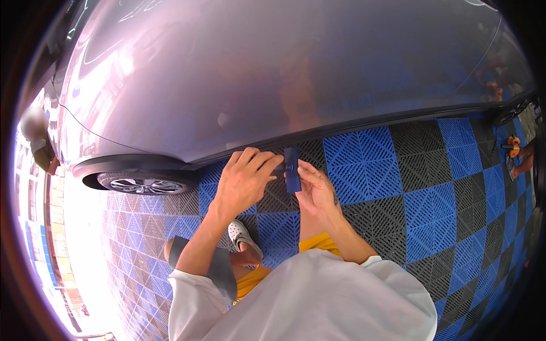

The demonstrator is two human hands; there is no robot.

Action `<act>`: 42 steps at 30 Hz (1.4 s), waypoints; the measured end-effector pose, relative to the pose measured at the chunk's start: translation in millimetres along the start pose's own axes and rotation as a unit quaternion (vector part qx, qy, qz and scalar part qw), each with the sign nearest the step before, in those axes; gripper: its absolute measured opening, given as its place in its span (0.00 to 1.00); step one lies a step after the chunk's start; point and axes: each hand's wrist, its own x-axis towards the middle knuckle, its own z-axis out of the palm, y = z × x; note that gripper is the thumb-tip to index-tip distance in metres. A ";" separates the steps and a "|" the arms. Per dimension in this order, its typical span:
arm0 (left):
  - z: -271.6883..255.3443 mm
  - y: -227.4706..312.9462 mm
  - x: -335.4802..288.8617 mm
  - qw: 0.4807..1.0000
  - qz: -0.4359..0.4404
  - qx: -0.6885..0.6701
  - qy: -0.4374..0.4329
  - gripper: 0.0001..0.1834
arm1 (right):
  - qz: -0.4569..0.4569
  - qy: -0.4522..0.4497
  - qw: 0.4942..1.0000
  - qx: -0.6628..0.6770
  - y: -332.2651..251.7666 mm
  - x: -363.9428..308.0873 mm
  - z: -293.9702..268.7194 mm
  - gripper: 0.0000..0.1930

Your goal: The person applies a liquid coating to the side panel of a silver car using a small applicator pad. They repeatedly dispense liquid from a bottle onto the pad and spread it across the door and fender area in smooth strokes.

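Note:
In front of my body, beside the lower side of a grey car, both my hands come close together. My right hand is closed, thumb and fingers pinching the edge of a flat, dark blue rectangular block held upright. From the other side my left hand curls its fingers round a small dark piece that meets the face of the block. The kind of that piece is mostly hidden by my fingers. A grey cloth-like sheet hangs beside my left forearm.
Blue and black grid floor tiles lie beneath me. One car wheel is at left, another at far right. A light clog is on my foot. One person stands far left; at right, another person's hand is near an orange-and-black tool.

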 end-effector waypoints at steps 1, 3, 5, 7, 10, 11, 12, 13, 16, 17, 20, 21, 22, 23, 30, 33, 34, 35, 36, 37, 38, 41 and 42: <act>0.7 0.1 0.0 1.000 0.006 -0.003 -0.006 0.27 | 0.001 0.003 1.000 0.001 0.0 0.1 0.0 0.14; 2.4 1.0 -0.6 1.000 0.019 -0.009 -0.017 0.28 | -0.004 0.010 1.000 -0.006 0.9 -1.2 -0.8 0.15; 5.6 1.3 -1.7 1.000 0.015 -0.008 -0.016 0.28 | -0.015 0.019 0.999 -0.022 4.1 -2.6 -4.6 0.17; 3.7 1.0 -0.1 1.000 0.007 -0.009 -0.013 0.27 | -0.013 0.014 1.000 -0.004 6.0 -1.2 -10.4 0.17; 0.8 -1.6 5.5 1.000 -0.008 -0.015 -0.001 0.26 | -0.001 0.010 1.000 -0.015 3.9 -5.2 -8.9 0.17; 3.6 -3.3 5.4 1.000 -0.010 -0.015 0.004 0.26 | 0.006 0.009 1.000 -0.024 2.9 -6.9 -6.0 0.18; 5.1 -4.1 5.4 1.000 -0.012 -0.015 0.008 0.26 | 0.000 0.015 0.999 -0.030 1.7 -8.0 -4.0 0.17; 4.4 -3.8 5.9 1.000 -0.020 -0.020 0.008 0.26 | -0.006 0.022 0.999 -0.036 0.6 -8.9 -2.3 0.17; 1.9 -2.9 8.9 0.999 -0.039 -0.034 0.017 0.26 | -0.001 0.009 1.000 -0.030 1.1 -8.3 -7.6 0.16; 2.7 -3.1 9.0 0.998 -0.044 -0.041 0.027 0.26 | 0.004 -0.002 1.000 -0.027 -0.6 -8.2 -7.6 0.16; 4.0 -1.6 7.5 0.995 -0.062 -0.068 0.040 0.26 | -0.016 0.008 0.999 -0.042 -5.0 -10.3 -2.9 0.16; 4.4 -0.6 6.8 0.994 -0.067 -0.078 0.043 0.26 | -0.007 -0.001 0.999 -0.037 -5.5 -10.5 -3.0 0.16; 6.7 0.4 3.1 0.989 -0.090 -0.110 0.035 0.25 | 0.001 -0.010 0.999 -0.032 -4.4 -11.5 -4.8 0.16; 9.2 1.5 1.1 0.977 -0.128 -0.162 0.045 0.25 | 0.005 -0.024 0.999 -0.029 -8.2 -9.9 -4.5 0.16; 38.2 -9.8 -51.2 0.683 -0.249 -0.672 0.143 0.26 | -0.161 -0.071 0.944 -0.278 -78.3 -2.5 40.8 0.15; 36.8 -17.2 -74.8 0.661 -0.261 -0.681 0.177 0.26 | -0.394 -0.099 0.741 -0.535 -151.1 5.3 87.3 0.15; 35.0 -22.8 -86.9 0.676 -0.272 -0.659 0.186 0.27 | -0.513 -0.121 0.565 -0.635 -185.2 6.8 117.1 0.15; 29.7 -28.3 -99.8 0.693 -0.283 -0.635 0.193 0.28 | -0.586 -0.106 0.427 -0.680 -213.6 4.4 148.6 0.16; 27.1 -32.7 -114.3 0.697 -0.292 -0.620 0.209 0.28 | -0.621 -0.107 0.356 -0.690 -238.1 5.5 172.6 0.17; 23.7 -37.3 -127.8 0.702 -0.302 -0.604 0.226 0.29 | -0.648 -0.109 0.304 -0.690 -258.7 7.0 197.0 0.17; 20.1 -40.8 -142.8 0.709 -0.313 -0.585 0.237 0.29 | -0.672 -0.110 0.237 -0.693 -275.9 9.8 219.1 0.17; 24.2 -51.7 -167.2 0.710 -0.338 -0.554 0.273 0.26 | -0.712 -0.085 0.123 -0.686 -324.3 8.5 269.0 0.14; 28.0 -54.9 -172.5 0.698 -0.351 -0.554 0.287 0.25 | -0.711 -0.089 0.118 -0.687 -336.4 9.9 281.8 0.13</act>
